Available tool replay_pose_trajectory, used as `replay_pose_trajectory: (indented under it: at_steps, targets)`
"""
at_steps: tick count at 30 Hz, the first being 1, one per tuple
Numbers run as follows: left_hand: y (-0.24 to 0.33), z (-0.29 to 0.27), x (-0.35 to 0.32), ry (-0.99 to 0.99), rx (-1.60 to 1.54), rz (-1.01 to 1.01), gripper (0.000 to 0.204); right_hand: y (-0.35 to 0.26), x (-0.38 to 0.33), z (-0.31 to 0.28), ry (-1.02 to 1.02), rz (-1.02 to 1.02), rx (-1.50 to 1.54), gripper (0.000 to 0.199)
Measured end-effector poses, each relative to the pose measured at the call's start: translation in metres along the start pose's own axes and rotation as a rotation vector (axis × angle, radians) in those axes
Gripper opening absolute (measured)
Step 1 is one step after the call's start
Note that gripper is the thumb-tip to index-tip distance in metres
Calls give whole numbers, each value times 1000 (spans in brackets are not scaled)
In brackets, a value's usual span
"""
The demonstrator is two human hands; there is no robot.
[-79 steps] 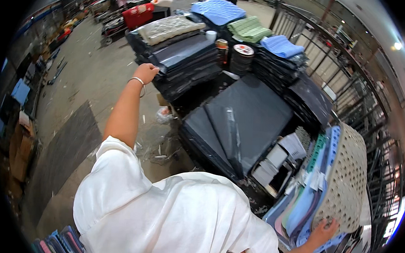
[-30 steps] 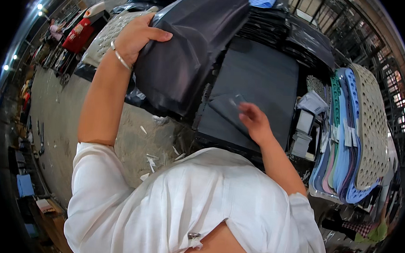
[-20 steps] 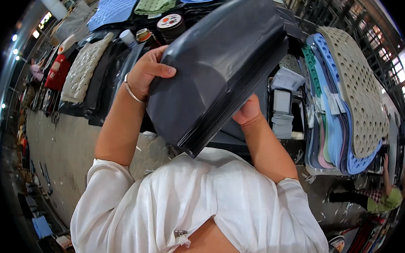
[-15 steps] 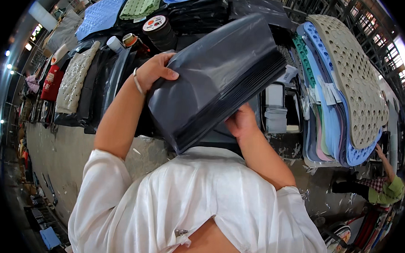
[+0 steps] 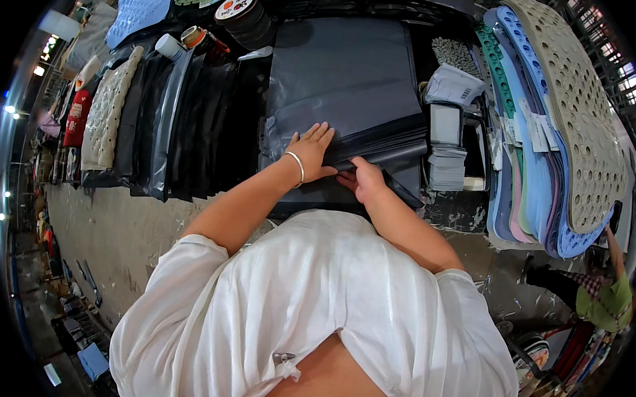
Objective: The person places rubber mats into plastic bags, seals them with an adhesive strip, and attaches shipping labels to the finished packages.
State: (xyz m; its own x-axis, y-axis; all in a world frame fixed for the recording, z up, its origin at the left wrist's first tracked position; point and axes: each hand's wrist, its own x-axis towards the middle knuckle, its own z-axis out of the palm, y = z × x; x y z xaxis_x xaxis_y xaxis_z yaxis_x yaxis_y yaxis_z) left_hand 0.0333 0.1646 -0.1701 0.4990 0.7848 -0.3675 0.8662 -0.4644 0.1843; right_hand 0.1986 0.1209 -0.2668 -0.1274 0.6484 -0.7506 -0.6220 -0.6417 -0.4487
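A stack of dark grey plastic bags (image 5: pixel 345 65) lies in front of me on the work table. Its near part is folded or fanned into several layered edges towards the right. My left hand (image 5: pixel 308 154), with a bangle at the wrist, rests flat on top of the bags with its fingers stretched out. Close beside it, my right hand (image 5: pixel 365 181) has its thumb and fingers at the near edge of the layers, pinching them. Some of its fingertips are tucked under the plastic and partly hidden.
To the right stand a box of white labels (image 5: pixel 446 165), a white packet (image 5: pixel 454 84) and a pile of bath mats (image 5: pixel 566 117). Black bags (image 5: pixel 186 129), a tape roll stack (image 5: pixel 244 21) and a jar (image 5: pixel 204 41) are on the left. Another person (image 5: pixel 601 299) stands at far right.
The bags have come down from a raised, tilted hold to lie on the table. My left hand has gone from gripping their left edge to lying flat on top; my right hand is at the near edge.
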Motion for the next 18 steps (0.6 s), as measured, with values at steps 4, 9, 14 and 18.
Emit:
replay_pose_trajectory:
  at_steps: [4, 9, 14, 18]
  targets:
    - [-21, 30, 11, 194, -139, -64, 77, -1, -4, 2, -16, 9, 9, 30]
    - [-25, 31, 11, 281, 181, -55, 57, -2, -3, 1, -38, 6, 28, 36]
    - [-42, -23, 31, 123, 290, 20, 24, -5, -1, 0, -37, 34, 34, 35]
    - [-100, -104, 84, 466, 339, 46, 12, -4, -5, 11, 75, 37, 29, 31]
